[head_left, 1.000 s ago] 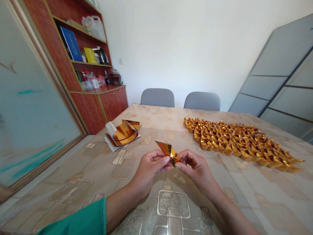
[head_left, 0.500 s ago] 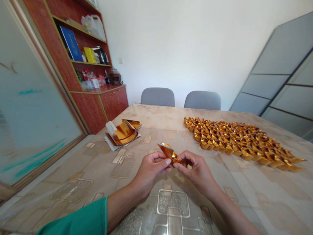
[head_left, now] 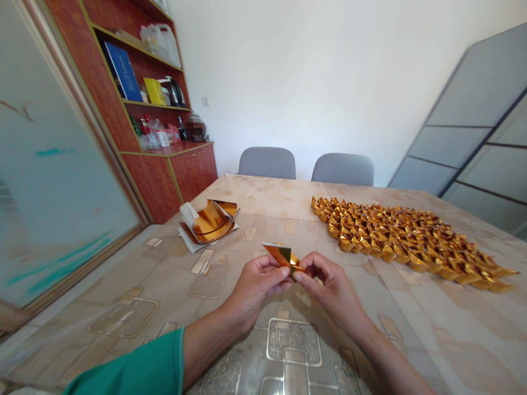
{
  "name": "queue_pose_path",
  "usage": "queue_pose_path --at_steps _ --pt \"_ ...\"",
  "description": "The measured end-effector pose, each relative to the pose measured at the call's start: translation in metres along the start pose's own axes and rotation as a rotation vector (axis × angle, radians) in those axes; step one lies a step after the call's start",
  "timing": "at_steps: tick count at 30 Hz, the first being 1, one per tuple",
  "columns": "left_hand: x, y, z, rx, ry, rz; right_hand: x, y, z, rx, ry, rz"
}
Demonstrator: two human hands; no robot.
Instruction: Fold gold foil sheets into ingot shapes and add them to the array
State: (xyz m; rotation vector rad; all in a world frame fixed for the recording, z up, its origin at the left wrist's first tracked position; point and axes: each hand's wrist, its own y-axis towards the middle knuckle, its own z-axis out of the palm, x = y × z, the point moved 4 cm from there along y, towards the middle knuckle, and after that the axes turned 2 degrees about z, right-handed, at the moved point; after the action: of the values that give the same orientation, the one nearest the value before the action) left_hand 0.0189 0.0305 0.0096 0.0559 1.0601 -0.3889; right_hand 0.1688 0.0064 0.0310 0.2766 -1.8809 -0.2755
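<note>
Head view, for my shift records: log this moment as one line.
left hand | right hand | both hold folded gold foil paper

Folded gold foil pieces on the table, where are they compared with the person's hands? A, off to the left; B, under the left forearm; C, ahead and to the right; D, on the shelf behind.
C. The pile of folded gold foil pieces lies on the table, ahead of and to the right of the right hand.
</note>
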Motion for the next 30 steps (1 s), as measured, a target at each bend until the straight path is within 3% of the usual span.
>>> queue_pose_path --at_steps 12,30 --pt "0.0002 0.0013 -0.0011 0.037 0.018 -0.022 -0.0012 -0.0018 0.0000 -0.005 -0.118 -0.036" --pt "0.0025 0.0058 -0.0014 0.098 0.005 -0.084 -0.0087 -0.0010 0.0075 -0.113 0.093 0.061"
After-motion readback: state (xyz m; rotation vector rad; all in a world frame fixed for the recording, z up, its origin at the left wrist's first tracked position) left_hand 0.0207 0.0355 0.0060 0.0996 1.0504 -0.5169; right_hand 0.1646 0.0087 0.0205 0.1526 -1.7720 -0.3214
